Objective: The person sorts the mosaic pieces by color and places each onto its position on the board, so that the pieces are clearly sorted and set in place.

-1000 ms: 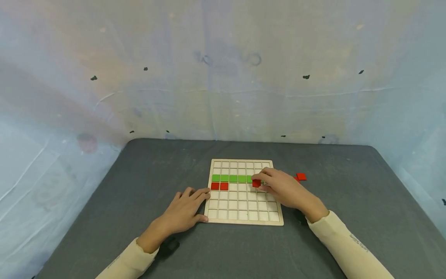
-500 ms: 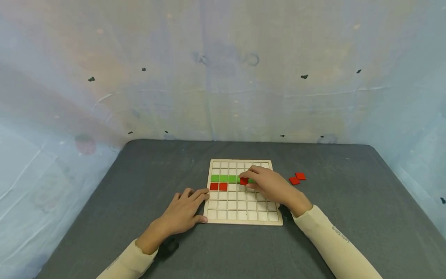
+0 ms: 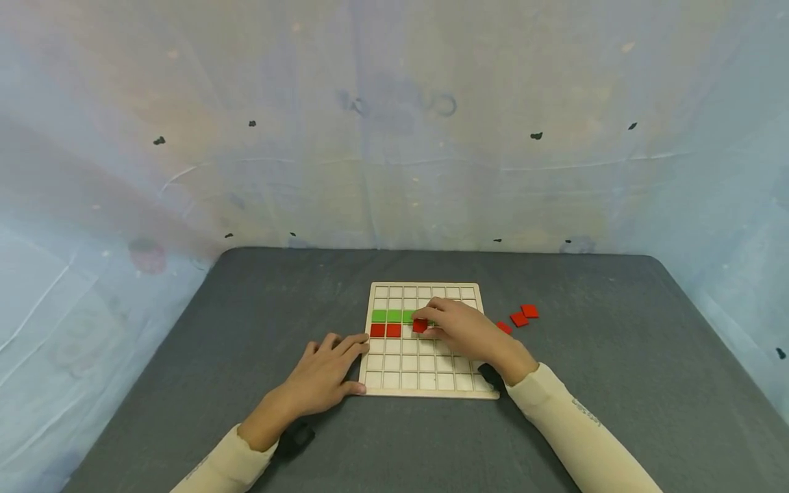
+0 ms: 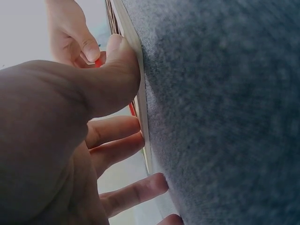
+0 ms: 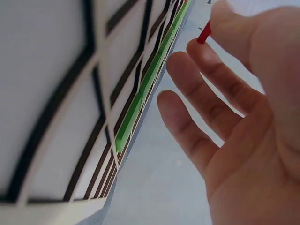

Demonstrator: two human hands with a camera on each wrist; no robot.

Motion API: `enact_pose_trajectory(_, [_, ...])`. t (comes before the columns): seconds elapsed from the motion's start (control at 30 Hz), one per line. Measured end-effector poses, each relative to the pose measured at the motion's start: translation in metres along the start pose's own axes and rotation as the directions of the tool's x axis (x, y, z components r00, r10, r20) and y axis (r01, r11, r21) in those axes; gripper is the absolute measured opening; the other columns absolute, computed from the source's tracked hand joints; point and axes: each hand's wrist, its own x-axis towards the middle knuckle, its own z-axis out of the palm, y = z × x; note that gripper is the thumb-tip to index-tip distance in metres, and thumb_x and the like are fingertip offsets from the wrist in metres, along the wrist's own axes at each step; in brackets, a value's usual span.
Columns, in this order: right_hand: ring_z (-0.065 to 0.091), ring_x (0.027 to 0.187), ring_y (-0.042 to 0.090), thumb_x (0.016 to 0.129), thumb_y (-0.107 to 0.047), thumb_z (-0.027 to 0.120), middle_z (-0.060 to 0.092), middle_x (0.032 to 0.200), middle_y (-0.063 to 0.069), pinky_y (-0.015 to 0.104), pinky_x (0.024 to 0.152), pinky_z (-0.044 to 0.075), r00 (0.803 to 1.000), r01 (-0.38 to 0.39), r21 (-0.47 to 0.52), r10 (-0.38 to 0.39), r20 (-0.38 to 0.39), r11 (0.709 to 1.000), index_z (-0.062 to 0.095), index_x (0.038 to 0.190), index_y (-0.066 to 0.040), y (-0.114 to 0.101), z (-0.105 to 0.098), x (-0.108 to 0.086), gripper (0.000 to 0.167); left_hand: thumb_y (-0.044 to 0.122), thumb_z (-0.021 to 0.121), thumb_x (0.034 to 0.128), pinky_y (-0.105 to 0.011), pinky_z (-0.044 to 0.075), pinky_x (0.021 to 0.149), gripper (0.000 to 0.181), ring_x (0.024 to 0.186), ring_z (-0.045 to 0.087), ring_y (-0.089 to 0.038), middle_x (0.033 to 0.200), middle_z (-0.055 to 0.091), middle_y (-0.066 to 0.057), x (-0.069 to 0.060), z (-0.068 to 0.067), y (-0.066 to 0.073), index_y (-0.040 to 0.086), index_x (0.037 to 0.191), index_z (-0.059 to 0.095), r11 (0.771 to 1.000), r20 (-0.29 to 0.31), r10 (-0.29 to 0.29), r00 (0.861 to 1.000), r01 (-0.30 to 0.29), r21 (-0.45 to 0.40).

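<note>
A pale wooden grid board [image 3: 425, 393] lies on the dark table. One row holds green square tiles [image 3: 386, 315]; two red tiles [image 3: 385, 331] sit side by side at the left end of the row nearer me. My right hand [image 3: 462, 330] is over the board, pinching a red tile [image 3: 420, 326] between thumb and index finger. In the right wrist view that red tile [image 5: 204, 33] appears edge-on, the other fingers spread. My left hand [image 3: 322, 375] touches the board's left edge with thumb and fingers extended. My right hand covers part of the green row.
Loose red tiles lie on the table right of the board: one at the back [image 3: 529, 311], a middle one [image 3: 519, 319], and one partly behind my right hand [image 3: 504, 328]. The grey table [image 3: 296, 287] extends around the board, with a pale curtain [image 3: 394, 171] behind it.
My right hand has carried the red tile leftward across the board, close to the two placed red tiles. More of the loose tiles now show. My left hand stays at the board's edge.
</note>
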Motion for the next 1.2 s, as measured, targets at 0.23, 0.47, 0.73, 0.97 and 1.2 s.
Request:
enact_pose_trajectory(0.23, [0.06,0.086,0.009,0.093,-0.024,0.071,0.065,0.108,-0.003,0.028,0.078,0.054,1.0,0.007,-0.018,-0.007,0.002,1.0,0.067,0.126,-0.018,-0.005,0.004,0.008,0.033,0.05,0.071,0.086,-0.057,0.037,0.095,0.07,0.132,0.043,-0.028,0.157,0.039,0.006,0.0,0.001,0.0,0.022,0.146,0.049,1.0,-0.005,-0.002,1.0,0.002,-0.013])
enact_pose_trajectory(0.47, [0.06,0.09,0.01,0.093,-0.024,0.072,0.065,0.108,-0.006,0.028,0.082,0.053,0.999,0.001,-0.042,0.001,0.041,0.999,0.068,0.124,-0.022,-0.011,0.006,0.016,0.032,0.049,0.071,0.0858,-0.057,0.037,0.094,0.07,0.133,0.043,-0.027,0.157,0.039,0.006,0.0,0.0,0.001,0.022,0.146,0.049,1.0,-0.002,-0.005,1.0,0.005,-0.018])
enact_pose_trajectory(0.73, [0.059,0.092,0.012,0.094,-0.025,0.072,0.064,0.108,-0.003,0.031,0.084,0.053,0.997,-0.007,-0.069,0.013,0.075,0.998,0.067,0.124,-0.023,-0.014,0.009,0.021,0.031,0.05,0.071,0.0857,-0.056,0.037,0.093,0.07,0.133,0.042,-0.026,0.157,0.038,0.007,0.0,0.002,0.0,0.022,0.146,0.048,1.0,-0.004,-0.002,1.0,0.002,-0.014])
enact_pose_trajectory(0.97, [0.06,0.095,0.013,0.094,-0.027,0.071,0.064,0.109,-0.004,0.032,0.087,0.053,0.995,-0.03,-0.126,0.042,0.091,0.992,0.068,0.125,-0.024,-0.014,0.012,0.022,0.031,0.05,0.071,0.0856,-0.056,0.037,0.093,0.07,0.132,0.042,-0.026,0.157,0.039,0.007,0.0,0.003,0.0,0.023,0.146,0.049,1.0,-0.011,-0.002,1.0,0.001,-0.023])
enact_pose_trajectory(1.2, [0.061,0.093,0.014,0.094,-0.03,0.07,0.064,0.109,-0.003,0.033,0.086,0.054,0.995,-0.042,-0.169,0.057,0.086,0.985,0.069,0.125,-0.025,-0.015,0.013,0.021,0.032,0.05,0.071,0.0859,-0.056,0.037,0.094,0.07,0.132,0.042,-0.027,0.157,0.039,0.007,0.0,0.001,0.0,0.022,0.146,0.049,1.0,-0.008,-0.003,1.0,0.003,-0.018])
